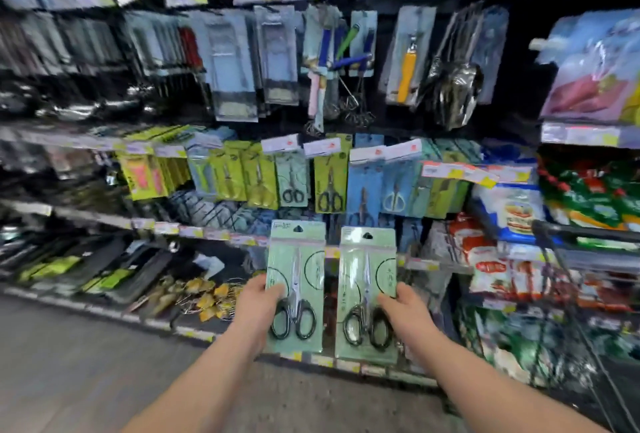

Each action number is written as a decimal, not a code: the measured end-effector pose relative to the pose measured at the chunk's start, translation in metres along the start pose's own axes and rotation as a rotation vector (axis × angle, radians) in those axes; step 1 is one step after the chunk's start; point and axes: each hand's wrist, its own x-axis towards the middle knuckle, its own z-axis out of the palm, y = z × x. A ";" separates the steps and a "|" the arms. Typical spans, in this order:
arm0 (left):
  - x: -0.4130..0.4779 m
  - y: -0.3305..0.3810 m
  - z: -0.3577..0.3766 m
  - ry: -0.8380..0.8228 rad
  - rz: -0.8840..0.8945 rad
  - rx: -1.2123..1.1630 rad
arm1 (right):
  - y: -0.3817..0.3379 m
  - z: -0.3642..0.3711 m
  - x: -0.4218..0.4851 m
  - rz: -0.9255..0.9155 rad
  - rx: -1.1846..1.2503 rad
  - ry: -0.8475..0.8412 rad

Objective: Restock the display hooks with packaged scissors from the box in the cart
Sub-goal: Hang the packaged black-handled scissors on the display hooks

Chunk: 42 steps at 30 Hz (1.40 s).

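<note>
With one scissors pack (296,280) gripped in the left hand (258,301) and a second pack (367,288) in the right hand (405,308), both at lower centre, keep each upright and thread its top hole on in front of the matching hanging pack (292,178) at mid-frame, singly.

Middle row: hanging scissor packs (293,183) edge to edge, price tags (281,144) hanging in front. Right: wire cart (588,232) against shelves (581,136). Front: left pack (296,280) and right pack (367,287) side by side, narrow gap between. Left: open floor (69,363)
</note>
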 end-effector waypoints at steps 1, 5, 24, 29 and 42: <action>0.001 -0.002 -0.011 0.021 -0.014 -0.021 | -0.006 0.011 0.003 -0.005 -0.015 -0.017; 0.017 -0.012 -0.046 0.097 -0.072 -0.082 | -0.026 0.051 0.023 -0.039 -0.060 -0.079; 0.253 0.049 -0.073 0.182 -0.089 0.035 | -0.126 0.165 0.278 -0.050 -0.088 -0.133; 0.294 0.058 -0.061 0.152 -0.169 0.057 | -0.132 0.171 0.319 -0.006 -0.090 -0.135; 0.352 0.045 -0.056 0.112 -0.178 -0.001 | -0.120 0.191 0.371 0.013 -0.097 -0.107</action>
